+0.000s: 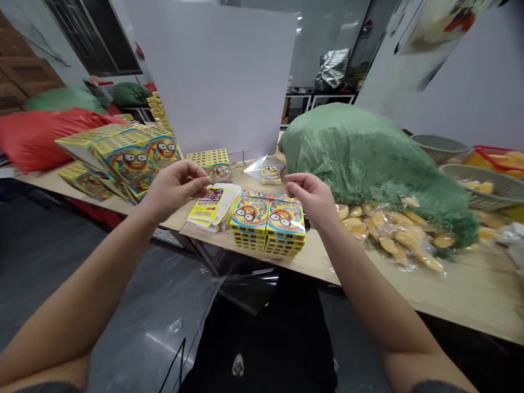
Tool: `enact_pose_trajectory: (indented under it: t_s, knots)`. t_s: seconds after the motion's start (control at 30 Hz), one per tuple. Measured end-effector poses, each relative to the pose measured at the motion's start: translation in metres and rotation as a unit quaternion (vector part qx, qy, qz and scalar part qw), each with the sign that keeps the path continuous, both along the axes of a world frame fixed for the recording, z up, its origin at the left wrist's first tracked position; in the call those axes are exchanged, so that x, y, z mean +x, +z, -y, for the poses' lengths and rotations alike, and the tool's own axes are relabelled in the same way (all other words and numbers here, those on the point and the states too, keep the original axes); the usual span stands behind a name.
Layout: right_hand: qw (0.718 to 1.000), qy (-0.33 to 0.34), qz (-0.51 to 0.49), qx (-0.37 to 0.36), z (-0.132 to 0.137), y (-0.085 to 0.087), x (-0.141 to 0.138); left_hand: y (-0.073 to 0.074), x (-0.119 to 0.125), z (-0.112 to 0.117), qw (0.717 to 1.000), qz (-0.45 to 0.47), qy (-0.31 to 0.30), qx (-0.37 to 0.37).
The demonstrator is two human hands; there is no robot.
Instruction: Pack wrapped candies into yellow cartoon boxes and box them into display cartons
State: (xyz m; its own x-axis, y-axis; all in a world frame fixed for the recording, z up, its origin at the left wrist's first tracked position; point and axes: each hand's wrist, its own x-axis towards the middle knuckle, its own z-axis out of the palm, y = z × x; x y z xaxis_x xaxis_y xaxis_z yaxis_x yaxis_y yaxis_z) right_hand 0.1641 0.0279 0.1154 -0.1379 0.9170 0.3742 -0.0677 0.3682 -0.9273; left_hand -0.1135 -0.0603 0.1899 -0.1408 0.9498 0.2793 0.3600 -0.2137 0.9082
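Observation:
My left hand [174, 188] hovers above the left side of the table, thumb and fingertips drawn together in a pinch. My right hand [314, 197] is pinched in the same way, just above the right side of two stacks of flat yellow boxes [268, 224] with cartoon faces in glasses. Whatever is between the fingertips of either hand is too small or too clear to make out. Beneath my left hand lies a pile of flattened yellow cartons [215, 206]. Behind the stacks, a small yellow packet [271, 174] sits by clear film [257, 166].
Larger yellow display boxes [135, 158] stand at left, beside a red bag [53, 136]. At right a big green sack [360, 147] lies by several wrapped yellow pieces [397, 234] and baskets [487, 185]. A white panel [216, 76] rises behind. Clear film [251, 289] hangs over my lap.

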Motion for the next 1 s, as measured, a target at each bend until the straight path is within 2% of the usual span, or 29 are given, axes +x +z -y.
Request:
enact_pose_trajectory:
  t_s: [0.07, 0.13, 0.2, 0.27, 0.37, 0.53, 0.67, 0.77, 0.9, 1.0]
  knots:
    - [0.999, 0.044, 0.021, 0.002, 0.024, -0.005, -0.013, 0.002, -0.011, 0.032, 0.999, -0.001, 0.036, -0.006]
    - [0.997, 0.071, 0.031, -0.012, 0.047, -0.014, -0.018, -0.004, -0.016, 0.054, 0.998, 0.004, 0.054, -0.018]
    - [0.996, 0.073, 0.027, -0.053, 0.062, -0.023, -0.012, -0.014, -0.013, 0.063, 0.998, 0.014, 0.049, -0.032]
    - [0.994, 0.052, 0.018, -0.095, 0.069, -0.030, 0.002, -0.028, -0.003, 0.060, 0.998, 0.032, 0.024, -0.049]
    - [0.993, 0.010, 0.011, -0.118, 0.063, -0.034, 0.028, -0.047, 0.018, 0.035, 0.993, 0.068, -0.017, -0.090]
    - [0.990, -0.049, 0.016, -0.131, 0.029, -0.041, 0.054, -0.071, 0.041, -0.028, 0.978, 0.105, -0.060, -0.170]
    - [0.982, -0.086, 0.036, -0.164, -0.002, -0.052, 0.058, -0.086, 0.040, -0.073, 0.977, 0.085, -0.086, -0.177]
    - [0.979, -0.092, 0.048, -0.177, -0.024, -0.061, 0.057, -0.098, 0.034, -0.099, 0.979, 0.070, -0.080, -0.176]
    - [0.973, -0.095, 0.062, -0.202, -0.047, -0.068, 0.052, -0.108, 0.028, -0.122, 0.978, 0.052, -0.042, -0.196]
    - [0.969, -0.082, 0.059, -0.226, -0.058, -0.070, 0.048, -0.111, 0.024, -0.133, 0.975, 0.059, -0.044, -0.208]
